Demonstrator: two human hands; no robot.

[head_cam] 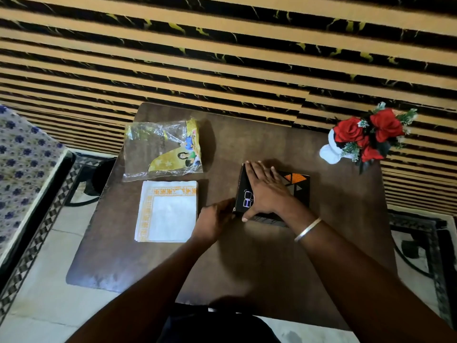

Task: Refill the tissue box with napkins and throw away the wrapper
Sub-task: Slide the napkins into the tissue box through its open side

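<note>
A black tissue box [298, 183] with orange triangles lies on the brown table [247, 256], right of centre. My right hand [265, 191] lies flat on top of the box, fingers spread, thumb over its near edge. My left hand [214, 220] touches the box's near left corner, fingers curled at that corner. A stack of white napkins [168, 211] with an orange border rests to the left of the box. Behind the napkins lies the clear and yellow plastic wrapper [163, 149], which looks empty.
A white vase of red artificial roses [366, 137] stands at the table's far right corner. A striped black and tan wall runs behind the table. A bed with a blue-flowered cover [22, 164] is at the left. Dark patterned rug edges border the tiled floor.
</note>
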